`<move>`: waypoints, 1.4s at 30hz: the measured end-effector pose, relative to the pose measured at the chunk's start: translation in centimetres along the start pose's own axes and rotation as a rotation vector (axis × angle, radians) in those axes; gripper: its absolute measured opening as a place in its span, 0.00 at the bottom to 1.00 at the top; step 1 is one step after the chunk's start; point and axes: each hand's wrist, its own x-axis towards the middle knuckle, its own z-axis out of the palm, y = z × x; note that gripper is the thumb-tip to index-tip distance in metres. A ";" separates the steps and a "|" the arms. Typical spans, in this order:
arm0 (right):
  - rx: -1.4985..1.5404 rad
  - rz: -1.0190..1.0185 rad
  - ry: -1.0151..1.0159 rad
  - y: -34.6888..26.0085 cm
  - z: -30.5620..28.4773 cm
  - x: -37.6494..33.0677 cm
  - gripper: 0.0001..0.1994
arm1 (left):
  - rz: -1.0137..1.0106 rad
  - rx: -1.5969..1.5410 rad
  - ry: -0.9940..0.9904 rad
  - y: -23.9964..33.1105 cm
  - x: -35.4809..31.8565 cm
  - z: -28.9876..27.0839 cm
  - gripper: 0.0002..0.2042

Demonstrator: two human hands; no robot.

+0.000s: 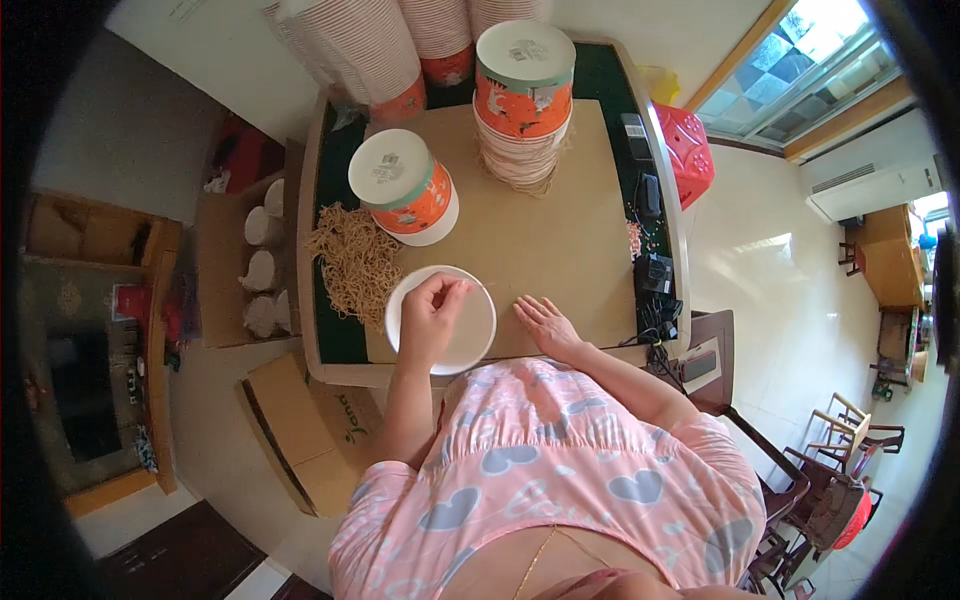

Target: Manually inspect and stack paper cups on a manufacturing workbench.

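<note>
A white paper tub (471, 335) stands mouth up at the table's front edge, its inside facing me. Over its opening is my left hand (432, 312), with thumb and fingers pinched together; whatever they hold, if anything, is too small to make out. My right hand (549, 328) lies flat on the cardboard sheet (590, 230), fingers stretched out, just right of the tub. Behind my left hand a heap of tan rubber bands (352, 262) spreads at the table's left side. Beyond it an upside-down orange-patterned paper tub (413, 200) rests over a white rim.
Farther back rises a stack of upturned orange tubs (523, 110) with bands round its lower part. Tall wrapped stacks of paper tubs (365, 50) line the back left. Black adapters and cables (655, 275) lie along the right edge. A cardboard box (232, 270) with white rolls stands left.
</note>
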 end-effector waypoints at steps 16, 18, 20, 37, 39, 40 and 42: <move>0.026 0.093 -0.181 -0.3 2.2 4.1 0.23 | -0.033 -0.156 0.091 0.4 1.2 -2.4 0.07; -0.020 0.103 -0.087 0.1 2.2 4.0 0.24 | -0.028 -0.152 0.095 0.8 1.2 -2.1 0.07; -0.068 0.118 0.004 1.5 1.7 3.4 0.25 | -0.013 -0.160 0.067 0.9 1.1 -1.8 0.07; 0.241 0.950 0.446 10.7 -4.1 3.7 0.31 | 0.082 -0.025 -0.223 -2.8 2.9 5.0 0.06; 0.730 0.678 0.656 8.8 -7.5 4.9 0.29 | 0.113 -0.047 -0.218 -2.6 3.4 5.8 0.05; 0.747 0.473 0.549 6.2 -10.6 5.6 0.28 | 0.110 -0.032 -0.248 -2.7 3.5 5.8 0.05; 0.787 0.156 0.297 1.2 -16.0 6.4 0.26 | 0.119 0.059 -0.282 -1.9 3.7 5.6 0.05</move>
